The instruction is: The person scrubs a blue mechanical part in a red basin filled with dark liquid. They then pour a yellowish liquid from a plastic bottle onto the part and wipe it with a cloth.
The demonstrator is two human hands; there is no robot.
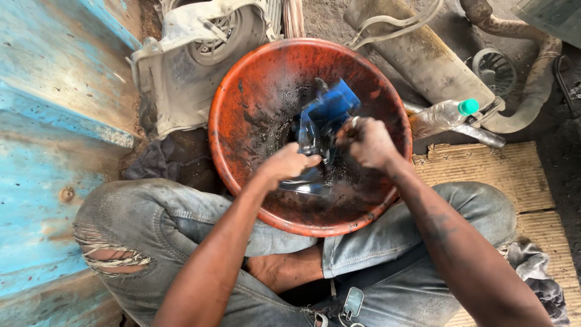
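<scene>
Blue plastic, wet and speckled with black grit, is what I see both hands closed on: a blue part (324, 118) with angular, box-like edges, standing in the middle of the frame inside an orange basin (242, 103). My left hand (287, 162) curls tightly around the lower end of the part, fingers wrapped and thumb forward. My right hand (366, 142) grips its right side in a near fist, knuckles up, and something small and pale shows at the fingertips; I cannot tell what it is. The basin is round, its smooth inside smeared with dark oily grime, and it rests on my crossed legs in worn grey jeans (151, 224) torn at the left knee. At upper left of the frame lies a dirty white casing (181, 66) with a fan grille. At right, a clear plastic bottle (439, 116) with a green cap lies beside a dusty metal pipe (423, 57), above a strip of corrugated cardboard (484, 169).
</scene>
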